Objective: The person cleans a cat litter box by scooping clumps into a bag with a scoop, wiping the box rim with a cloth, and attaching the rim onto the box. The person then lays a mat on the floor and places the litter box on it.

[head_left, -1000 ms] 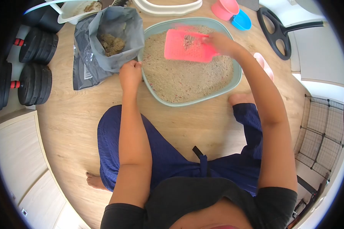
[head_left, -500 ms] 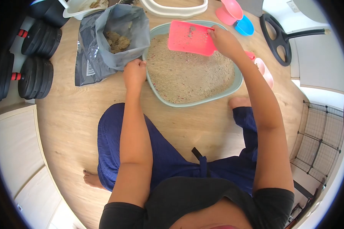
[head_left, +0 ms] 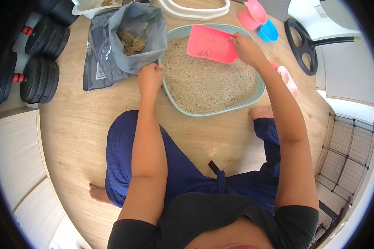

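Note:
In my right hand (head_left: 247, 49) is the handle of a pink litter scoop (head_left: 210, 39), closed in my fingers. The scoop is over the far part of a pale green litter tray (head_left: 187, 113) filled with beige granular litter (head_left: 212, 89). A few small bits lie near the scoop's lower edge. My left hand (head_left: 150, 79) is closed where the grey plastic bag (head_left: 153, 39) meets the tray's left rim; which of the two its fingers grip is hidden. The bag gapes open, with brown clumps (head_left: 131, 43) inside.
A white tray rim (head_left: 195, 13) lies beyond the litter tray. A pink cup (head_left: 252, 15), a blue scoop (head_left: 268, 31) and a pink double bowl (head_left: 287, 81) are right of it. Dumbbells (head_left: 39, 81) stand left; a wire grid (head_left: 345, 153) is at right.
The pink scoop has tilted, and the bits in it have slid from its upper middle to its lower edge. The whole view has shifted slightly; my left hand keeps its place by the bag.

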